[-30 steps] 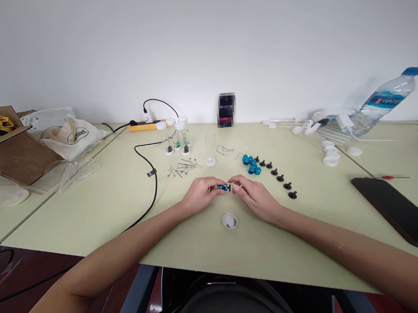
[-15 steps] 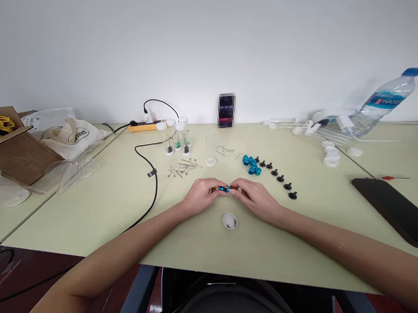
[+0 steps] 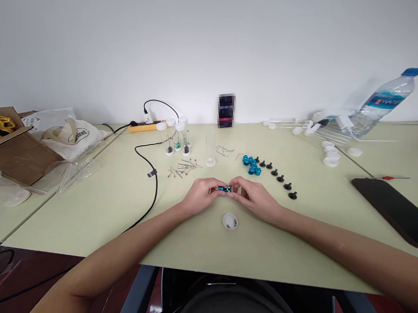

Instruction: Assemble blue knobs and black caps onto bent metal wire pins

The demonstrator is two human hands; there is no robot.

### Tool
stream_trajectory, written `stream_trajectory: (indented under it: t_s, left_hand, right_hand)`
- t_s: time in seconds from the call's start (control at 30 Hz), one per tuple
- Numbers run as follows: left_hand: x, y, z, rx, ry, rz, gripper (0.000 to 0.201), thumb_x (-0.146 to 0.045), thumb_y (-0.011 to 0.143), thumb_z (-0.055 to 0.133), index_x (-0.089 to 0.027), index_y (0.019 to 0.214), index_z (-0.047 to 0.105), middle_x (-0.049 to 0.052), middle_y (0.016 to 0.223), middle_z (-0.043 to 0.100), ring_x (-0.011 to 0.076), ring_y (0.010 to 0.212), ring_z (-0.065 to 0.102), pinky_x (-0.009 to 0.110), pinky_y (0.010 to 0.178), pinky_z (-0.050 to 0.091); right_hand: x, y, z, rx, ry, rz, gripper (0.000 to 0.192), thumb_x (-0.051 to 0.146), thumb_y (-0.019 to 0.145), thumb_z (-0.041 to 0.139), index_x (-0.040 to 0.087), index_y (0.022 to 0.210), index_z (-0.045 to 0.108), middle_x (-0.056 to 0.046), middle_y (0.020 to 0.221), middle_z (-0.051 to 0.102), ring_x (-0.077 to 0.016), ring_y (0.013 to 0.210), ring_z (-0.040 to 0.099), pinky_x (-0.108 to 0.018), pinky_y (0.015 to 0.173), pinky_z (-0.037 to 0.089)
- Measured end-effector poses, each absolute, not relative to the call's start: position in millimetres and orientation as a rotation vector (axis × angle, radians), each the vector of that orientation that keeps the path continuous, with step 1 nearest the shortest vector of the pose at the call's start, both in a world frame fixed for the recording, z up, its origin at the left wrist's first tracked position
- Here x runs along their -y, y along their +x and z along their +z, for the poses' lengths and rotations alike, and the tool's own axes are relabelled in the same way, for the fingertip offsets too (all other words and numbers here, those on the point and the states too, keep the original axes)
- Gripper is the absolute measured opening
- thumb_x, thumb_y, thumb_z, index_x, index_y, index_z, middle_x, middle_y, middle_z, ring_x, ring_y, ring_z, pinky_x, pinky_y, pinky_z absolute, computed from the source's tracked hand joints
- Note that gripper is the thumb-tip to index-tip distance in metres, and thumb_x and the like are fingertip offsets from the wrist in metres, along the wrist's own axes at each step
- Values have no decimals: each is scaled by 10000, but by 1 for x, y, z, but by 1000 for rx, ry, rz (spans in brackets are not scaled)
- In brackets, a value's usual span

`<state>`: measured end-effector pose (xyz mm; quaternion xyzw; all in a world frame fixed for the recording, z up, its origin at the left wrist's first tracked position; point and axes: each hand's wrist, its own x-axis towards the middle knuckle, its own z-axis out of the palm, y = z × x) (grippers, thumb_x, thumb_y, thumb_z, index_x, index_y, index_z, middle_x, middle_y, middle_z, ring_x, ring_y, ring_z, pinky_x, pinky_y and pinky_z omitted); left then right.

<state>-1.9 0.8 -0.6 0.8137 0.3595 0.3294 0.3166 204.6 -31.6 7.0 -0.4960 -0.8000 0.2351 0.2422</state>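
Note:
My left hand point(image 3: 199, 196) pinches a small blue metal part point(image 3: 224, 189) between thumb and fingers above the table. At the part's right end, the thumb and fingertips of my right hand point(image 3: 252, 194) close on a dark piece joined to it; its exact shape is too small to make out. Just below the hands sits a shallow white cap point(image 3: 230, 222) with several tiny dark metal bits inside. To the right, a cluster of blue metal knob-like parts point(image 3: 252, 164) lies beside a curved row of black disc-shaped pieces with stems point(image 3: 280, 179).
Behind the hands lie scattered thin screws or pins point(image 3: 184, 167), bent hex keys point(image 3: 225, 150) and clear tubes with white caps point(image 3: 181, 137). A black cable point(image 3: 156, 184) crosses the left side. A dark phone-like slab point(image 3: 397, 211), white caps point(image 3: 331, 156) and a water bottle point(image 3: 385, 101) are at right.
The fingers of my right hand have shifted slightly at the part's end, so more of the blue part and the dark piece shows. My left hand stays in place.

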Motion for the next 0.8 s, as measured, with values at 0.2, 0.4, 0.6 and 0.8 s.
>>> stream_trajectory:
  t_s: [0.2,0.4,0.6,0.8]
  left_hand:
    - [-1,-2,-1,-945,2154,862,168,-220,851,618,-208,974,731,11,943,740,124,742,621,233,685,470]
    - [-1,-2,-1,-952,2160,869,179,-198,853,609,-208,986,728,5,949,739,116,741,615,227,687,466]
    - [-1,-2,-1,-959,2158,870,173,-200,852,609,-207,975,730,6,947,740,112,721,602,229,689,467]
    - [-2,-1,-1,-942,2151,869,158,-233,850,627,-204,966,730,13,940,740,122,736,614,232,683,468]
  right_hand:
    - [32,204,8,2197,-1355,604,235,437,961,429,238,1010,542,-13,887,658,-153,656,566,-295,605,423]
    - [32,205,6,2217,-1337,605,208,410,960,442,244,1043,535,-8,905,651,-143,643,556,-291,611,427]
    - [32,205,7,2197,-1349,621,226,431,953,457,245,1063,526,-3,873,658,-150,639,570,-288,607,427]
    - [33,204,9,2199,-1355,591,272,435,983,384,233,1033,559,-25,913,664,-167,722,589,-301,644,430]
